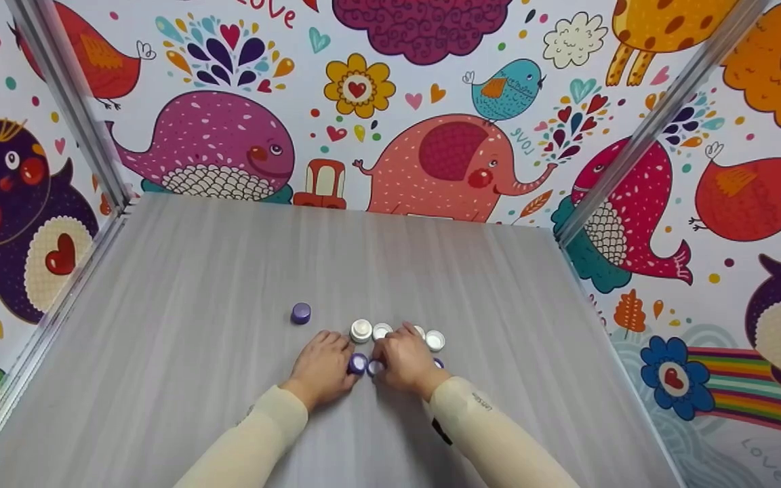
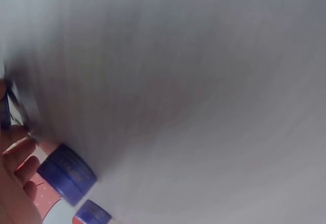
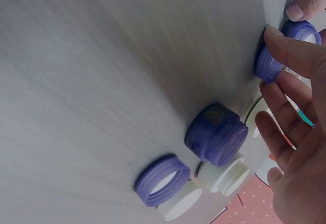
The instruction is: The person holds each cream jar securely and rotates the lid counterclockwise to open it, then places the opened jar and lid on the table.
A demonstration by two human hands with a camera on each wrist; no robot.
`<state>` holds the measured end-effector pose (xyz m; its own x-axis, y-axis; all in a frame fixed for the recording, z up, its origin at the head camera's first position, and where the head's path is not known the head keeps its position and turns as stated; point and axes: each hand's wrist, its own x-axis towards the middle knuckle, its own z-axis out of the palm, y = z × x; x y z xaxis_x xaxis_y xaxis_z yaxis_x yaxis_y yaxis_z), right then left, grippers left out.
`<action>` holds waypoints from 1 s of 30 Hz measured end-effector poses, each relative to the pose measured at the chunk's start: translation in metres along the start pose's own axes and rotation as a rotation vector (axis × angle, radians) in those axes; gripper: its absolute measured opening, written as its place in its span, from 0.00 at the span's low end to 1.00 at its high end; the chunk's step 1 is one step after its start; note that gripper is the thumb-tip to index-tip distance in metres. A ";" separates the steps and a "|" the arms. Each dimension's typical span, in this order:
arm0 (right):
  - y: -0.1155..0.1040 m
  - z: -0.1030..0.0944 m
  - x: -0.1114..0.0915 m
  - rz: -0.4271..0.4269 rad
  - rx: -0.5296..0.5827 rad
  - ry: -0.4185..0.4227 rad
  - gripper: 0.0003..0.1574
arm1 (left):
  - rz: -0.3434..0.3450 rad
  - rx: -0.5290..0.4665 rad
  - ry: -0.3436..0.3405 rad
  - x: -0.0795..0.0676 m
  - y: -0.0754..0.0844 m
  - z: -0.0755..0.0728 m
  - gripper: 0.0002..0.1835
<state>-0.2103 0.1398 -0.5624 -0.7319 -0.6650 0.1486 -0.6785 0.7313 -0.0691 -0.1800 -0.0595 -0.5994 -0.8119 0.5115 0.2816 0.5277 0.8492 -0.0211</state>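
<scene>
My left hand (image 1: pixel 323 362) holds a small purple jar (image 1: pixel 357 364) between thumb and fingers. Close beside it, my right hand (image 1: pixel 404 356) pinches a purple ring-shaped lid (image 3: pixel 269 63) by its edge, thumb on one side and fingers on the other. A white jar (image 1: pixel 361 331) and a white lid (image 1: pixel 382 331) stand just beyond the hands. In the right wrist view, an uncovered purple jar (image 3: pixel 214 132), a white jar, a second purple lid (image 3: pixel 163 180) and a white lid (image 3: pixel 181 201) are grouped near the right hand, which partly hides this group in the head view.
Apart from the group, a purple jar (image 1: pixel 301 313) stands on the grey wood-grain table (image 1: pixel 228 271), beyond and left of the left hand. Cartoon-printed walls (image 1: pixel 228 142) with metal corner posts (image 1: pixel 662 129) border the table at the back and sides.
</scene>
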 end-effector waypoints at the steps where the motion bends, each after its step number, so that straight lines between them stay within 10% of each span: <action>1: 0.000 0.000 0.000 0.001 0.001 -0.002 0.12 | 0.000 0.002 -0.004 0.000 0.000 0.000 0.29; 30: -0.001 -0.001 0.000 0.034 0.010 -0.045 0.15 | -0.036 -0.083 -0.059 -0.001 -0.002 -0.008 0.27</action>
<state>-0.2095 0.1394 -0.5614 -0.7565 -0.6461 0.1011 -0.6536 0.7522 -0.0835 -0.1778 -0.0625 -0.5925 -0.8427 0.4897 0.2240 0.5148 0.8546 0.0685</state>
